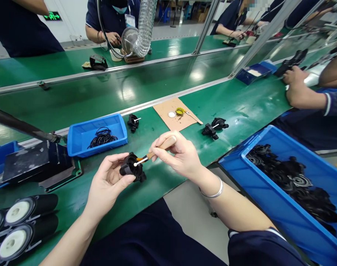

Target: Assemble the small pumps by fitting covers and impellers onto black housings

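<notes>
Here the left hand (109, 181) has its grip curled around a small black moulded plastic part (131, 168), thumb on the near side and fingers behind, holding it above the near edge of the green bench (240, 107). The right hand (179, 155) has its grip pinched on the wooden handle of a small brush (154, 152), whose white tip touches the top of the black part. Just beyond the left grip sits a shallow blue plastic tray (82, 144) holding black rubber rings (102, 137). Beyond the right grip lies a brown cardboard square (164, 111) carrying a small white dab and a yellow ring, with two more black parts (214, 127) beside it. To the right of the right grip stands a large blue bin (270, 207) of black parts. A co-worker's hand (295, 83) rests further right.
</notes>
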Motion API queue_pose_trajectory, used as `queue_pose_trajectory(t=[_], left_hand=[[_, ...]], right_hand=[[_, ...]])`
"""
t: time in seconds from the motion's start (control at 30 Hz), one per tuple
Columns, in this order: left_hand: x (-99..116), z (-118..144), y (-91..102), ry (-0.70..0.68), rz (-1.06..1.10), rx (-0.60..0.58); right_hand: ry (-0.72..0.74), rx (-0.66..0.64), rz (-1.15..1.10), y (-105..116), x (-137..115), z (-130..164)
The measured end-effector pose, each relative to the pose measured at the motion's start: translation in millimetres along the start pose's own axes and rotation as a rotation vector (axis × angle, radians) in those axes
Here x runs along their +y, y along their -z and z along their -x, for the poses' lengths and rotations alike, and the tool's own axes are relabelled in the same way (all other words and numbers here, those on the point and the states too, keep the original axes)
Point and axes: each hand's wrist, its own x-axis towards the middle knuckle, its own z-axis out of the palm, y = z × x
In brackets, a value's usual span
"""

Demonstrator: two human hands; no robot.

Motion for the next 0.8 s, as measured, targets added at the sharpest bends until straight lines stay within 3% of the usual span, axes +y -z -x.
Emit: queue_pose_trajectory(t=[0.2, 0.37, 0.8], left_hand=[[0, 3, -1.4, -0.145, -0.087, 0.004], [-5, 2, 0.5, -0.325, -0.169, -0.038], [-5, -4, 19.9, -0.803, -0.545, -0.094]], right_hand=[[-0.179, 0.006, -0.082, -1, -10, 3], [-0.233, -0.007, -0.179, -2, -13, 6], [-0.497, 0.035, -0.498, -6, -8, 11]])
